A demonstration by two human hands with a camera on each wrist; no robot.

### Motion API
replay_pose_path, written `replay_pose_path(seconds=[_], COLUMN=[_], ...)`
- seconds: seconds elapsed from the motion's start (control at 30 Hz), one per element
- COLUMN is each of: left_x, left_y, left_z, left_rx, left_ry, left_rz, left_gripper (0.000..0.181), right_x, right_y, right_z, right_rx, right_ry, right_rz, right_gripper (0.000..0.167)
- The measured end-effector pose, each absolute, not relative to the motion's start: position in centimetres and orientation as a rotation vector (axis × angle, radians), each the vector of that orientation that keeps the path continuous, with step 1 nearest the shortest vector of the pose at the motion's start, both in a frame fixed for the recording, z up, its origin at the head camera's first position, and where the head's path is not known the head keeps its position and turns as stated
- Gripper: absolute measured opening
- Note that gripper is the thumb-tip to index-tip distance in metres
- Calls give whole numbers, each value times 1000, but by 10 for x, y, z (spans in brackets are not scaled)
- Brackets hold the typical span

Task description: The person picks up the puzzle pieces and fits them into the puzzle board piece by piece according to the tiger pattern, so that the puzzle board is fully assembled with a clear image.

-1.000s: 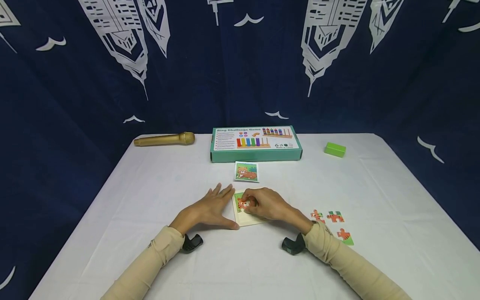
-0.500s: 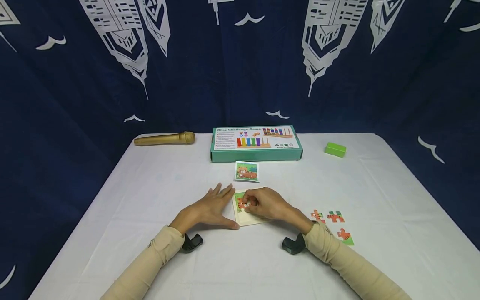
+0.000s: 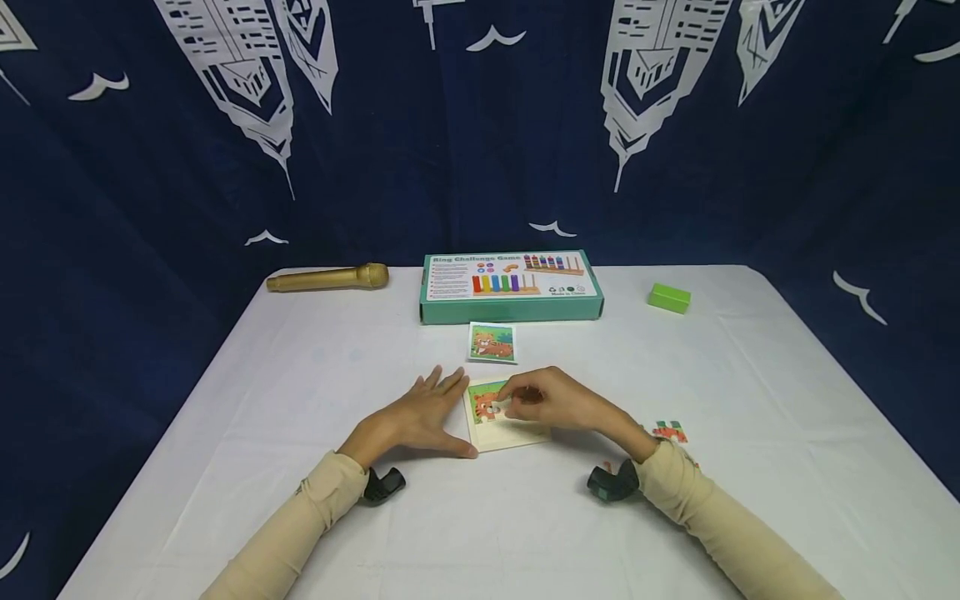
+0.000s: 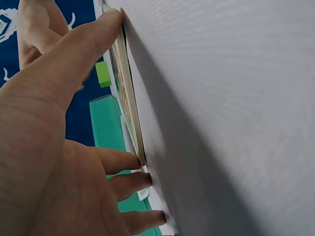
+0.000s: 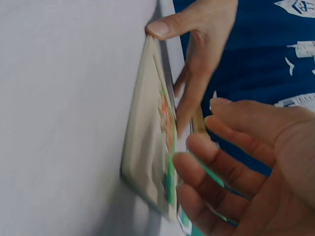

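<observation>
A pale puzzle board (image 3: pixel 501 437) lies flat on the table, with tiger picture pieces (image 3: pixel 486 407) in its upper left part. The left hand (image 3: pixel 420 421) has its fingers spread, and its thumb and fingertips touch the board's left side; the left wrist view shows them along the board edge (image 4: pixel 130 98). Just above the board is the right hand (image 3: pixel 566 402). In the right wrist view the right hand (image 5: pixel 246 157) has loosely bent fingers, thumb apart, and nothing between them. A loose piece (image 3: pixel 670 431) lies to the right; other pieces are mostly hidden behind the right wrist.
Behind the board lies a small tiger picture card (image 3: pixel 492 342), in front of a green game box (image 3: pixel 512 312). A gold microphone-shaped object (image 3: pixel 326 279) is at the back left, and a green block (image 3: pixel 669 298) at the back right. A patterned blue cloth hangs behind the table.
The right hand has shifted slightly right and lifted off the pieces, uncovering more of the tiger picture; its sleeve now covers some loose pieces. The left hand stays in place.
</observation>
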State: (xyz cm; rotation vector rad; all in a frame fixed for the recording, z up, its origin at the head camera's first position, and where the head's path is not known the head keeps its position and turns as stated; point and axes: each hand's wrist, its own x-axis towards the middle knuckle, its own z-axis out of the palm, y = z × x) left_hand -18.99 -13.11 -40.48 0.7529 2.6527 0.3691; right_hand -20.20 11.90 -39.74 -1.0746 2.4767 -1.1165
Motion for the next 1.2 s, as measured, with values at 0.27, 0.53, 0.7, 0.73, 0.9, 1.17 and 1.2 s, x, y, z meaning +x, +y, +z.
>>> replay_pose_path(seconds=[0.27, 0.53, 0.7, 0.73, 0.9, 1.17, 1.2], left_x=[-190, -190, -190, -190, -189, -190, -190], left_y=[-130, -130, -131, -131, -131, -132, -131], left_z=[-406, -407, -408, -408, -408, -407, -406], left_rx=[758, 755, 751, 751, 755, 754, 754], left_ry=[2655, 2650, 2643, 2641, 2634, 2651, 2650], left_rz=[391, 395, 396, 397, 407, 391, 394], left_gripper=[112, 112, 113, 113, 113, 113, 113], right_x=[-194, -181, -173, -171, -164, -162, -162], right_y=[163, 218, 248, 253, 271, 272, 272], right_z=[-391, -394, -398, -399, -409, -418, -418], right_rx=[-971, -766, -682, -675, -633, -623, -617], right_ry=[2526, 2684, 2729, 2734, 2707, 2676, 2683], right_rz=[-1191, -1161, -1096, -1071, -984, -998, -996], right_gripper=[18, 31, 49, 51, 47, 45, 44])
